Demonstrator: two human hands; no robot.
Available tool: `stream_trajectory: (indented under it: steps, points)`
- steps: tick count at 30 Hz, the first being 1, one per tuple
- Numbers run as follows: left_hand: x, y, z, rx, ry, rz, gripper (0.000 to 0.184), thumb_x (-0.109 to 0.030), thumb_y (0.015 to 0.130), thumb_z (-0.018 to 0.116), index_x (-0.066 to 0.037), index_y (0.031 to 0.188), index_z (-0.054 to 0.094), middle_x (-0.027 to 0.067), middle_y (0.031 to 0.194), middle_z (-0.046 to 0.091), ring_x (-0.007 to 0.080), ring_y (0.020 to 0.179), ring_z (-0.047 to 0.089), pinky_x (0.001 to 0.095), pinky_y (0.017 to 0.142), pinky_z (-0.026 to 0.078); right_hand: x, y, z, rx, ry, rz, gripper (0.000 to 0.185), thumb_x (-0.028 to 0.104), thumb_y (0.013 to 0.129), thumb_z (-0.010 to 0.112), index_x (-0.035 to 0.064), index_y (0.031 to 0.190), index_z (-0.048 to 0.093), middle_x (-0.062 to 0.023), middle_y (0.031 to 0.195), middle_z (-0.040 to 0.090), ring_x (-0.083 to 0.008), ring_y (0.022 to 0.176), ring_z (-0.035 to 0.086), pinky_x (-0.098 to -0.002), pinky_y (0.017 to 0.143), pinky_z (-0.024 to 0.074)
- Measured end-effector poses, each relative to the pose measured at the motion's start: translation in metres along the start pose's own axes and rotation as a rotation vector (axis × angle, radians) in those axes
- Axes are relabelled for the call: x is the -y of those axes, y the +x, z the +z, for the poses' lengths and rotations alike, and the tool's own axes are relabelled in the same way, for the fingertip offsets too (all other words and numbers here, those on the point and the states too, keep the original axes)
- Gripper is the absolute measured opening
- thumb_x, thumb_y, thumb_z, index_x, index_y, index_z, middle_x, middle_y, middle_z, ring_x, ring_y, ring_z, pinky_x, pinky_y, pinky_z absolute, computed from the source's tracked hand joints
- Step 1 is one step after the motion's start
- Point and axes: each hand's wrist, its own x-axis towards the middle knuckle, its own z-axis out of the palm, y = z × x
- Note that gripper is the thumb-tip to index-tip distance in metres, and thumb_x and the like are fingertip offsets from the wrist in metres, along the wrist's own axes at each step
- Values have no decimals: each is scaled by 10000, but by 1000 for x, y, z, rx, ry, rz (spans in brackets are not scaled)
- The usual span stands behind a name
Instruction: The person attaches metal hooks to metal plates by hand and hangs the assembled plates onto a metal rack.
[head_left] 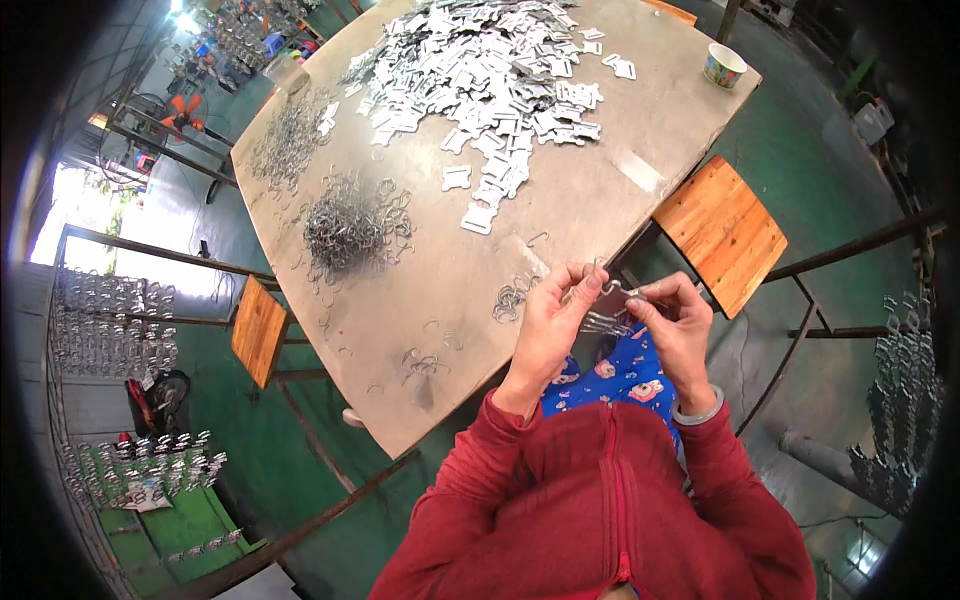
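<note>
My left hand (552,318) is closed at the table's near edge, thumb and forefinger pinching one end of a small bent metal wire hook (612,288). Opposite it, my right hand (682,322) is closed too, its thumb and fingers on the hook's other end. Several thin metal pieces (603,322) show below the hook, between the hands; what they hang from is hard to make out. Just left of my left hand, a small cluster of wire hooks (512,298) lies on the table (440,270).
A large heap of flat metal plates (490,75) covers the table's far part. A dense pile of wire pieces (345,232) sits at the left. A paper cup (724,66) stands near the far right corner. Wooden stools (722,235) flank the table.
</note>
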Motion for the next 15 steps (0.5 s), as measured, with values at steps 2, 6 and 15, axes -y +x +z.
stream_trajectory:
  steps: [2,6,15]
  points:
    - [4,-2,3,-42,26,23,190,-214,918,570,-29,959,584,12,915,603,71,864,537,217,788,424,-5,-2,-1,-8,-36,-93,112,-74,783,649,-7,845,584,-56,801,639,-89,735,603,-224,635,492]
    - [6,-16,19,-89,52,98,180,-172,944,520,-9,1013,550,38,1007,599,78,931,528,225,854,415,-12,8,-11,18,-361,-653,248,-163,653,666,5,825,607,-126,810,666,-230,681,631,-287,606,493]
    - [7,-18,41,-72,57,225,172,-124,953,490,10,1061,501,57,1060,568,84,969,506,228,886,398,-13,15,-21,45,-378,-812,367,-151,710,655,43,999,536,-159,845,672,-265,742,659,-318,644,520]
